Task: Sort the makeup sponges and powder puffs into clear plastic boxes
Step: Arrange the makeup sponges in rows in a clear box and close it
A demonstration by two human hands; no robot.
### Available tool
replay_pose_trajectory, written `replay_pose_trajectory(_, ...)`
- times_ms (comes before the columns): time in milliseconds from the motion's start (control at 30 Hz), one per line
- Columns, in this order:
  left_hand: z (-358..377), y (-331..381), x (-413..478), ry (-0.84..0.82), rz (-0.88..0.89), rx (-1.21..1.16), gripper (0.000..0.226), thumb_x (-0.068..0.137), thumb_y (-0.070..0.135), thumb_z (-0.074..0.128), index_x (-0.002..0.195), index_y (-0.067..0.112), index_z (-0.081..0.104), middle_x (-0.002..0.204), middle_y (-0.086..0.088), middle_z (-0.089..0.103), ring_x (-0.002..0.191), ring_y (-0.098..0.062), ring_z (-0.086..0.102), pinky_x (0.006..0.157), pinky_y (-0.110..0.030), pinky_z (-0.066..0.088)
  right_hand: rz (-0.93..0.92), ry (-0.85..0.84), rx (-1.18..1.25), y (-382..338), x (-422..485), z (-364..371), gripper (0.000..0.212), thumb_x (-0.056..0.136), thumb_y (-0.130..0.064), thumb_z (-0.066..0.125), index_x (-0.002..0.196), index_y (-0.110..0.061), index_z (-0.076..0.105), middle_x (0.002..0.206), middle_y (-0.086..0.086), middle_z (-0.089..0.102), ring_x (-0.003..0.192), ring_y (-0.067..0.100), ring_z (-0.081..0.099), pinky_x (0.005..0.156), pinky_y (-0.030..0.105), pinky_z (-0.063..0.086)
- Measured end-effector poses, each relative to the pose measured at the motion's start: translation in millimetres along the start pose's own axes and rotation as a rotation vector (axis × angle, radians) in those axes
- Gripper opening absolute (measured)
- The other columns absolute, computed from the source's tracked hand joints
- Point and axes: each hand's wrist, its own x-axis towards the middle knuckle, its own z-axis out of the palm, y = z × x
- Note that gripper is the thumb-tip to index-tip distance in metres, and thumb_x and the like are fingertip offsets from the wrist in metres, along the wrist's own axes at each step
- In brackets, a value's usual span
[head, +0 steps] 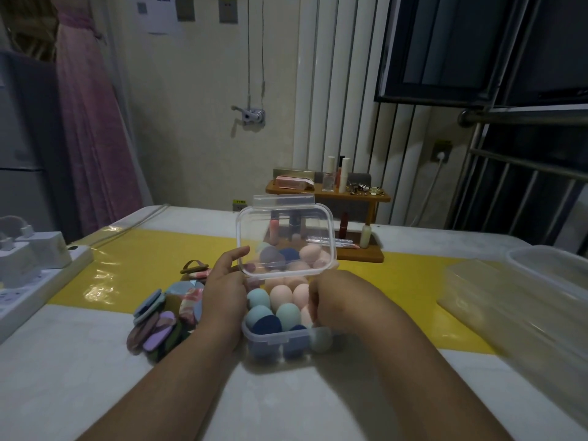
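Makeup sponges (280, 310) fill the clear plastic box (280, 340) on the table (318, 393); my left hand (222, 291) pinches its raised lid (286, 230), my right hand (327, 300) curls against the rim, grasp unclear.

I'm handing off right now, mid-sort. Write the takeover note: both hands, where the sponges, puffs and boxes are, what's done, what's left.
Left hand: grips the lid by its left edge; the lid is raised and tilted over the far half of the sponge box.
Right hand: fingers curled at the box's right side; what it grips is unclear.
The sponge box sits mid-table, packed with egg-shaped sponges.
Powder puffs lie in a loose pile left of it, unboxed.
Spare clear boxes stand at far right.
Done: sponges boxed. Left: shut the lid, box the puffs.
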Motion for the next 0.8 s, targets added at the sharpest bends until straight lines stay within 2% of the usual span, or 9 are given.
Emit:
replay_pose_trajectory(67, 0.1, -0.3, 0.8, 0.003, 0.004, 0.022, 0.058, 0.089, -0.010, 0.035, 0.119, 0.030, 0.064, 0.105, 0.000, 0.063, 0.085, -0.021, 0.064, 0.046, -0.022, 0.051, 0.043, 0.034, -0.015, -4.4, 3.8, 3.2, 0.034, 0.086, -0.019, 0.071, 0.118, -0.011, 0.067, 0.095, 0.008, 0.059, 0.077, 0.022, 0.053, 0.074, 0.031, 0.046)
replay_pose_trajectory(133, 0.9, -0.7, 1.4, 0.006, 0.003, 0.034, 0.057, 0.090, -0.009, 0.035, 0.118, 0.031, 0.063, 0.106, 0.001, 0.062, 0.086, -0.022, 0.064, 0.051, -0.025, 0.051, 0.034, 0.053, -0.018, -3.6, 3.1, 4.2, 0.033, 0.086, -0.022, 0.072, 0.116, -0.010, 0.067, 0.086, 0.006, 0.056, 0.072, 0.020, 0.051, 0.074, 0.032, 0.048)
replay_pose_trajectory(200, 0.7, -0.5, 2.0, 0.008, 0.008, 0.044, 0.057, 0.090, -0.009, 0.034, 0.119, 0.031, 0.063, 0.106, 0.002, 0.061, 0.087, -0.022, 0.063, 0.052, -0.025, 0.051, -0.050, 0.068, -0.006, 2.9, -2.3, 3.3, 0.028, 0.088, -0.024, 0.070, 0.113, -0.010, 0.070, 0.092, 0.006, 0.062, 0.080, 0.021, 0.057, 0.079, 0.033, 0.053)
replay_pose_trajectory(267, 0.3, -0.4, 2.9, 0.013, 0.018, 0.062, 0.058, 0.090, -0.010, 0.034, 0.120, 0.030, 0.063, 0.104, 0.002, 0.060, 0.085, -0.020, 0.062, 0.046, -0.021, 0.050, -0.143, 0.085, 0.040, 10.9, -9.4, 2.0, 0.023, 0.089, -0.024, 0.067, 0.109, -0.014, 0.074, 0.102, 0.005, 0.070, 0.091, 0.021, 0.062, 0.086, 0.036, 0.057)
replay_pose_trajectory(400, 0.2, -1.9, 5.1, 0.027, 0.028, 0.087, 0.059, 0.089, -0.012, 0.034, 0.121, 0.029, 0.062, 0.099, 0.005, 0.058, 0.083, -0.018, 0.061, 0.043, -0.018, 0.049, -0.222, 0.141, 0.231, 20.3, -17.8, -1.2, 0.018, 0.088, -0.020, 0.063, 0.094, -0.020, 0.079, 0.095, 0.000, 0.072, 0.089, 0.017, 0.063, 0.079, 0.033, 0.058)
replay_pose_trajectory(567, -3.6, -5.1, 12.2, 0.083, 0.022, 0.053, 0.059, 0.087, -0.012, 0.034, 0.113, 0.031, 0.064, 0.107, -0.003, 0.062, 0.089, -0.024, 0.063, 0.059, -0.030, 0.052, -0.300, 0.341, 0.576, 29.7, -14.3, -1.9, 0.022, 0.086, -0.013, 0.060, 0.074, -0.025, 0.073, 0.085, -0.006, 0.068, 0.085, 0.011, 0.062, 0.073, 0.030, 0.056)
replay_pose_trajectory(633, -5.1, -7.8, 17.2, 0.122, 0.038, 0.071, 0.057, 0.085, -0.009, 0.036, 0.107, 0.034, 0.066, 0.111, -0.006, 0.062, 0.095, -0.029, 0.062, 0.067, -0.034, 0.053, -0.290, 0.442, 0.662, 34.5, -9.7, -0.4, 0.024, 0.087, -0.010, 0.059, 0.073, -0.024, 0.072, 0.082, -0.005, 0.069, 0.083, 0.012, 0.062, 0.073, 0.030, 0.055)
replay_pose_trajectory(733, -5.8, -10.1, 20.2, 0.160, 0.038, 0.099, 0.053, 0.085, -0.005, 0.040, 0.102, 0.038, 0.066, 0.113, -0.007, 0.061, 0.099, -0.031, 0.062, 0.074, -0.043, 0.057, -0.217, 0.632, 0.698, 43.9, -0.8, 4.2, 0.023, 0.086, -0.008, 0.058, 0.074, -0.021, 0.072, 0.076, -0.009, 0.066, 0.075, 0.011, 0.059, 0.063, 0.026, 0.046)
replay_pose_trajectory(800, -6.0, -11.7, 20.7, 0.172, 0.032, 0.099, 0.051, 0.086, -0.006, 0.042, 0.100, 0.037, 0.066, 0.113, -0.007, 0.060, 0.097, -0.031, 0.062, 0.076, -0.044, 0.058, -0.136, 0.681, 0.696, 52.3, 7.7, 10.3, 0.021, 0.087, -0.008, 0.056, 0.084, -0.023, 0.071, 0.085, -0.011, 0.066, 0.081, 0.013, 0.058, 0.063, 0.025, 0.043)
